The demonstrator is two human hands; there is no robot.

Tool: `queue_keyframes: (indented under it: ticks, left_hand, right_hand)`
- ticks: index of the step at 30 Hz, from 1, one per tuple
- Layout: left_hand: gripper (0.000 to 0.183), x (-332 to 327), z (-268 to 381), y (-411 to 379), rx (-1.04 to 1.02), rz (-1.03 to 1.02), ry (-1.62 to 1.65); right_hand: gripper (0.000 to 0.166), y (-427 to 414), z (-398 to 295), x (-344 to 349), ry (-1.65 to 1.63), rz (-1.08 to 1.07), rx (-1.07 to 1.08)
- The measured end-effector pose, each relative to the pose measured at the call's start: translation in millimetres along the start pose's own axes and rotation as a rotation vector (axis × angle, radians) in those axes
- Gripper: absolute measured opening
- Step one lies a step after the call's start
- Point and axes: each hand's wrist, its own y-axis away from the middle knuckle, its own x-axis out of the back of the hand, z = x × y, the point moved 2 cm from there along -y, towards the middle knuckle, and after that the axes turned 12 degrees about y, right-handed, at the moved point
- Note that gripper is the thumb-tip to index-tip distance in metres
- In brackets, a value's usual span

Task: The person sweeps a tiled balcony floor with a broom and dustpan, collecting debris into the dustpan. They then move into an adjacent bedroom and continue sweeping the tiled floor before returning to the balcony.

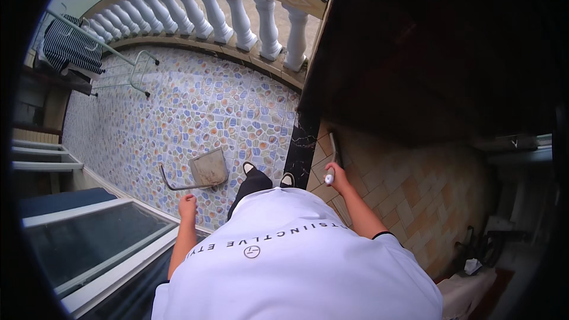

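Observation:
My right hand point(338, 178) is wrapped around a grey pole point(334, 144) that has a white end cap. Past my fingers the pole runs away from me over the brown tiles, and its far end is hard to make out in the shade. At my left side, my left hand point(188, 206) hangs with curled fingers, and nothing shows in it. Just beyond that hand in the picture is a dustpan point(208, 168) with a dirty pan and a bent metal handle point(178, 188). It rests on the pebble-patterned tile floor point(178, 115).
A black stone threshold point(303, 149) divides the patterned tiles from the brown tile floor point(391, 195). White balusters point(235, 18) line the far edge. A clothes rack point(138, 71) with striped cloth point(73, 49) stands far left. Window frames point(120, 249) are near left.

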Motion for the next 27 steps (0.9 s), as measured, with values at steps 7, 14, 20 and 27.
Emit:
queue_keyframes:
  ticks: [7, 14, 20, 27]
  left_hand:
    - [0.053, 55.9, -51.5, -89.7, 0.055, 0.274, -0.016]
    - [0.089, 59.5, -7.0, -156.4, -0.117, 0.286, 0.028]
    - [0.079, 25.0, -7.4, -187.9, -0.022, 0.121, 0.077]
    - [0.036, -4.4, -16.1, -194.9, -0.083, -0.059, 0.047]
  right_hand:
    - [0.018, 37.5, -18.4, 29.7, -0.820, -0.130, -0.628]
    - [0.051, 73.2, -41.1, 45.3, -0.479, -0.101, -0.731]
    - [0.037, 95.4, -72.3, 42.0, -0.469, 0.100, -0.808]
    - [0.007, 44.9, -54.8, 2.0, -0.423, 0.096, -0.778]
